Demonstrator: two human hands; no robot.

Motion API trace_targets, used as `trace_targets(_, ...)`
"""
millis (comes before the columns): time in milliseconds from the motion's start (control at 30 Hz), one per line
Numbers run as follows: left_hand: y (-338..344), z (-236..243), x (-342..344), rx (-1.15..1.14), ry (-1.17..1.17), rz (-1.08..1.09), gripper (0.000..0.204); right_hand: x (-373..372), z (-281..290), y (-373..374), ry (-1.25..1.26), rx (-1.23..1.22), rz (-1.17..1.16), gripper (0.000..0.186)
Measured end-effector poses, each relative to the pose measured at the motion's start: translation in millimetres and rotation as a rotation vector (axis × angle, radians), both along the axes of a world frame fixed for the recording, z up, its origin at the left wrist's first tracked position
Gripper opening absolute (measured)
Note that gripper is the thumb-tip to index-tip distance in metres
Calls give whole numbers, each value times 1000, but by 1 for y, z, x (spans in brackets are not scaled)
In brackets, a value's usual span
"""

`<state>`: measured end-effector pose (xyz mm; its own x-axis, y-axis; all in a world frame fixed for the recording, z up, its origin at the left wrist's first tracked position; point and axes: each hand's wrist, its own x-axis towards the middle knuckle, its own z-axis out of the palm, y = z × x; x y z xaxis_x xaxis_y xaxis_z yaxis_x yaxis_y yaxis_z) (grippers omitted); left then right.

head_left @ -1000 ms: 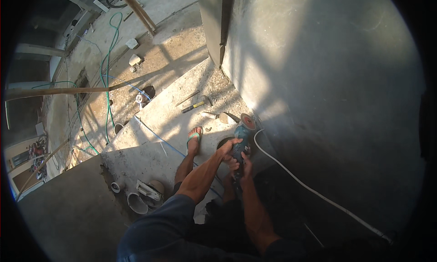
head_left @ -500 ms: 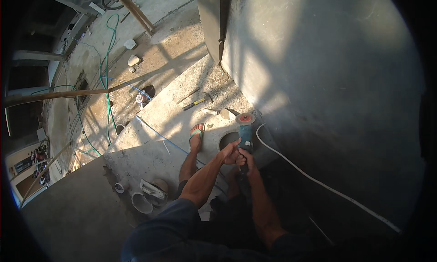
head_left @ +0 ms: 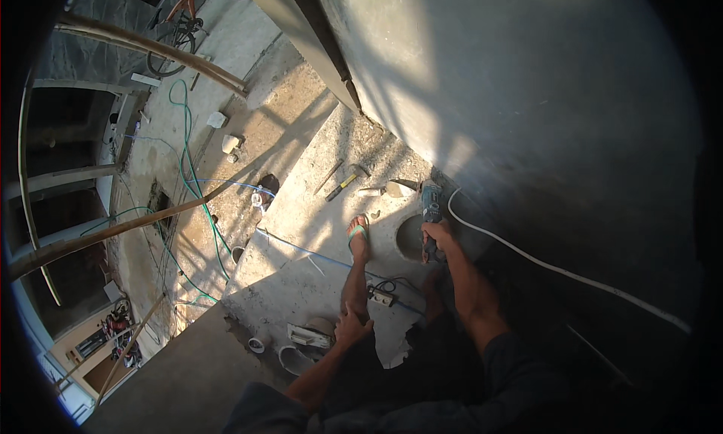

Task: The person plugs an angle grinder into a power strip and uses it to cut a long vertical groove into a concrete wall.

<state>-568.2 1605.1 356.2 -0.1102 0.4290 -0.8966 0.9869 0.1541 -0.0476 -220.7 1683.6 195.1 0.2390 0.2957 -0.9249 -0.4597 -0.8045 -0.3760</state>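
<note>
My right hand (head_left: 437, 236) grips a teal angle grinder (head_left: 431, 200) beside a round hole (head_left: 409, 239) in the concrete. My left hand (head_left: 352, 328) rests with its fingers curved around my left lower leg (head_left: 355, 283), above a foot in a pale green sandal (head_left: 358, 236). A black-and-yellow hammer (head_left: 346, 181), a thin rod (head_left: 329, 174) and a pale wedge-shaped piece (head_left: 399, 187) lie on the concrete beyond the grinder. A power strip (head_left: 381, 297) with black cords lies between my legs. A trowel-like tool (head_left: 309, 336) and white pipe pieces (head_left: 290, 359) lie by my left hand.
A plastered wall (head_left: 542, 117) rises on the right, with a white hose (head_left: 527, 253) along its foot. Bamboo poles (head_left: 173, 212) cross the left, over green hoses (head_left: 190, 148) and rubble. A bicycle (head_left: 172, 50) stands at the back, near window openings (head_left: 56, 125).
My left hand has let go of the grinder and moved down-left onto my leg. My right hand alone holds the grinder, now turned differently. The whole view has shifted.
</note>
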Motion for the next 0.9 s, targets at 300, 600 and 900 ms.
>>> trace_targets(300, 22, -26, 11, 107, -29, -71, 93, 11, -24, 24, -108, -4, 39, 23)
trace_targets(600, 28, -23, 25, 126, 33, -98, 89, 21, -44, 38, -113, -87, 8, 27)
trace_targets(900, 30, -27, 29, 127, 52, -93, 86, 29, -53, 37, -136, 22, 38, 18)
